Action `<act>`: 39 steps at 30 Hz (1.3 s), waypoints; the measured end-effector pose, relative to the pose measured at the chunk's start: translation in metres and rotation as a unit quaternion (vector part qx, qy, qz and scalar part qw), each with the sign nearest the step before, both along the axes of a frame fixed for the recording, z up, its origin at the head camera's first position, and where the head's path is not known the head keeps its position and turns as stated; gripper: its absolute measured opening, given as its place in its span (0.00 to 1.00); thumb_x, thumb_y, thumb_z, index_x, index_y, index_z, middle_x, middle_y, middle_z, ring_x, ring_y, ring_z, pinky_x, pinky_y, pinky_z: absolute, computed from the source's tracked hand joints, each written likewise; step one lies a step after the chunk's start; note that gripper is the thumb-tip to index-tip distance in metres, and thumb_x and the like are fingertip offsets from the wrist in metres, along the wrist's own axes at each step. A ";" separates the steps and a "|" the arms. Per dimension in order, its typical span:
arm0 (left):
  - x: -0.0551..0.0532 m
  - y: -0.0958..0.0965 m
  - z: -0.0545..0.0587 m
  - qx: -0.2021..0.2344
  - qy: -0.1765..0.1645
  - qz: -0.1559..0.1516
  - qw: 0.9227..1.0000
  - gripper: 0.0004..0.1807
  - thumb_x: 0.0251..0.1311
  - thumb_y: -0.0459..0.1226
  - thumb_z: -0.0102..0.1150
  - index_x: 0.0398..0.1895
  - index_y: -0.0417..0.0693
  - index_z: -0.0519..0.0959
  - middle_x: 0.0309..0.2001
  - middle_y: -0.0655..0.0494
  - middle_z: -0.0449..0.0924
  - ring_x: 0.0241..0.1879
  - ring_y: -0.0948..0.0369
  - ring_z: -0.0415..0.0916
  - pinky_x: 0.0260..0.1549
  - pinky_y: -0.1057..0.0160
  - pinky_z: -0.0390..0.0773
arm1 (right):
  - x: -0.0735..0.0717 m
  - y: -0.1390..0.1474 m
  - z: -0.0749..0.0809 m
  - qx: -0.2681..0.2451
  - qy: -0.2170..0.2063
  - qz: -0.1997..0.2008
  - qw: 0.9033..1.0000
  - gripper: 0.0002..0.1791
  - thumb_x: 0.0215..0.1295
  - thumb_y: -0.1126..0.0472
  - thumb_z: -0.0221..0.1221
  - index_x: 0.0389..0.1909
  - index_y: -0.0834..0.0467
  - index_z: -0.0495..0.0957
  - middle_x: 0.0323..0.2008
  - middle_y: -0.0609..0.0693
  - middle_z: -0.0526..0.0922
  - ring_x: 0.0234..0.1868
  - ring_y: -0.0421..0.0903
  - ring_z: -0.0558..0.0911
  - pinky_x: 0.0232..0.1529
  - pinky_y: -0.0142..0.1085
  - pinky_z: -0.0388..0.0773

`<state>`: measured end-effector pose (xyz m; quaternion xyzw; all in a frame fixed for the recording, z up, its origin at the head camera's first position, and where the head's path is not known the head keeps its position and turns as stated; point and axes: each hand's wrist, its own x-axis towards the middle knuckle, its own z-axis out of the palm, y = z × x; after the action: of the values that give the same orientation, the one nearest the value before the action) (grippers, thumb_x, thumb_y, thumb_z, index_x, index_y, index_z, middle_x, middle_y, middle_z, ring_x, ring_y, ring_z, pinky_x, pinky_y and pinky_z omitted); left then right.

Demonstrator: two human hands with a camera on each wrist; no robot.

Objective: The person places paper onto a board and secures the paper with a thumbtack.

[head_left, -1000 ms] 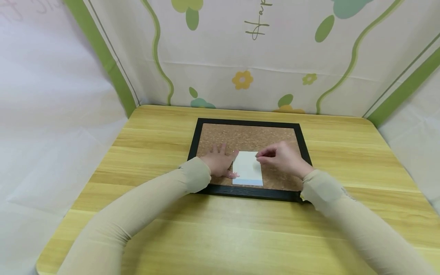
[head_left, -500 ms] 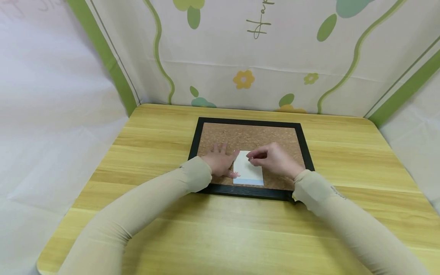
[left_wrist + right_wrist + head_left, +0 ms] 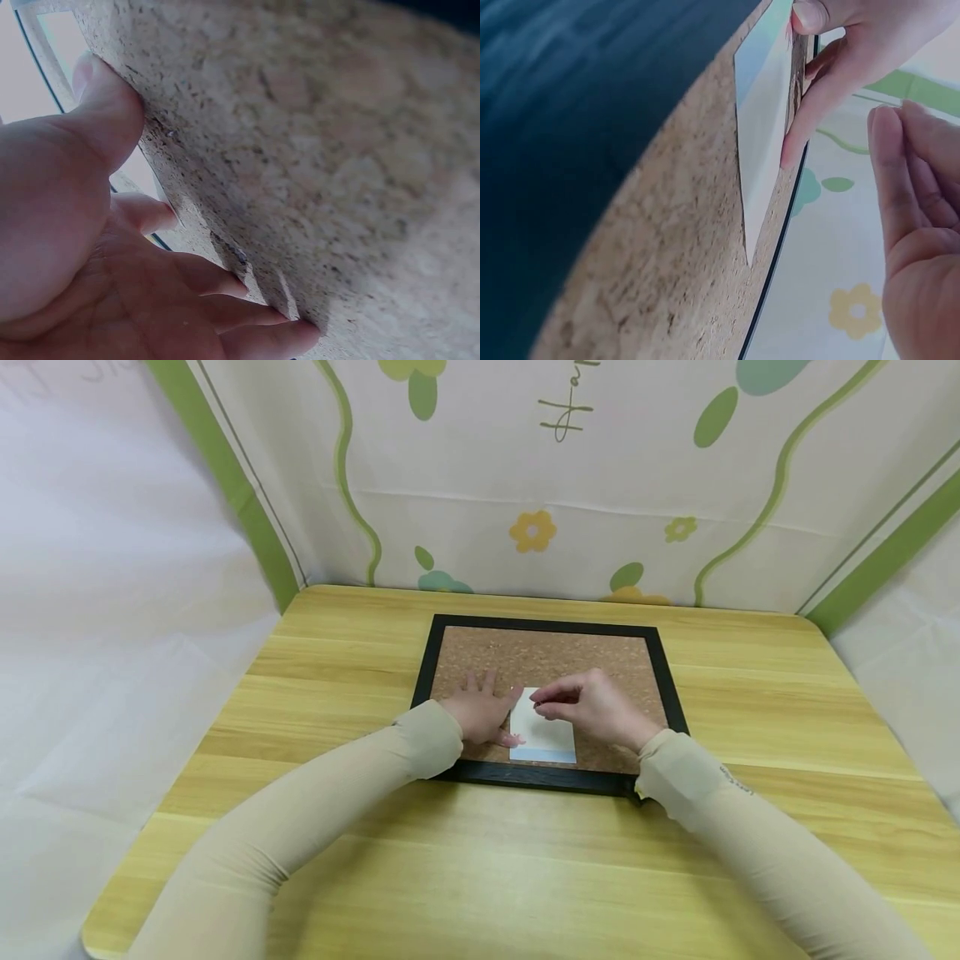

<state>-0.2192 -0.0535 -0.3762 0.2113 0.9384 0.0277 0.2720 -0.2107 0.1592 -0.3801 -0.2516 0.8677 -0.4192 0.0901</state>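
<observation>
A white paper card point(image 3: 551, 733) with a pale blue strip along its near edge lies on a cork board point(image 3: 600, 652). My left hand point(image 3: 478, 714) rests on the board with spread fingers, its thumb and index finger on the card's left edge. Above the card's upper part, my right hand point(image 3: 600, 708) pinches a small push pin between thumb and fingertips; the fingers mostly hide the pin. In the right wrist view, the fingertips of the right hand point(image 3: 922, 217) meet, apart from the card point(image 3: 765, 142). The left wrist view has the left hand point(image 3: 135, 277) flat against the cork.
A black frame point(image 3: 547, 775) borders the cork board, which lies on a wooden table point(image 3: 480, 860). Tiny glints show on the upper cork, too small to identify. A white cloth with flower prints point(image 3: 622, 468) hangs behind the table.
My right hand has moved left over the card, from its right edge toward its upper left, with the pin between the fingers. The left hand stays in place.
</observation>
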 end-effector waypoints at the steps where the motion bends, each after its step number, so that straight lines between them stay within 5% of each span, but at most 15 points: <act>1: 0.000 0.000 0.000 0.001 0.000 0.001 1.000 0.53 0.59 0.65 0.53 0.81 0.62 0.39 0.78 0.38 0.29 0.73 0.31 0.29 0.67 0.35 0.43 | 0.000 0.000 0.000 0.001 0.001 0.000 1.000 0.11 0.64 0.64 0.66 0.46 0.60 0.87 0.41 0.49 0.88 0.37 0.44 0.85 0.37 0.37 0.82; 14: -0.001 -0.001 -0.002 -0.004 0.008 -0.007 1.000 0.53 0.60 0.65 0.52 0.81 0.62 0.38 0.78 0.38 0.29 0.73 0.31 0.30 0.68 0.36 0.46 | -0.016 0.004 0.006 0.038 0.012 -0.071 0.997 0.10 0.67 0.61 0.64 0.46 0.59 0.87 0.41 0.52 0.87 0.39 0.46 0.85 0.39 0.42 0.82; 30: 0.001 0.000 0.000 0.004 0.003 -0.005 1.000 0.53 0.60 0.65 0.52 0.81 0.61 0.38 0.78 0.37 0.29 0.73 0.31 0.28 0.68 0.36 0.45 | -0.040 0.003 0.009 0.068 0.014 -0.054 0.996 0.07 0.65 0.60 0.66 0.40 0.58 0.87 0.34 0.49 0.87 0.34 0.46 0.85 0.36 0.40 0.82; 35: 0.000 0.000 -0.003 0.001 0.007 -0.006 1.000 0.53 0.60 0.66 0.51 0.81 0.61 0.38 0.78 0.37 0.29 0.73 0.31 0.28 0.68 0.36 0.46 | -0.051 0.002 0.007 0.106 -0.043 -0.018 0.993 0.06 0.67 0.63 0.63 0.39 0.61 0.87 0.31 0.51 0.87 0.32 0.48 0.84 0.34 0.39 0.81; 39: -0.001 0.001 -0.004 0.001 0.004 -0.004 1.000 0.53 0.60 0.66 0.51 0.81 0.62 0.38 0.78 0.38 0.28 0.73 0.32 0.27 0.68 0.36 0.45 | -0.060 0.001 0.006 0.115 -0.140 0.001 0.983 0.06 0.66 0.67 0.63 0.40 0.64 0.86 0.32 0.53 0.88 0.33 0.47 0.85 0.38 0.39 0.82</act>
<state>-0.2199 -0.0529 -0.3803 0.2153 0.9386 0.0268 0.2684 -0.2711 0.1606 -0.3746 -0.1789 0.8890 -0.3472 0.2391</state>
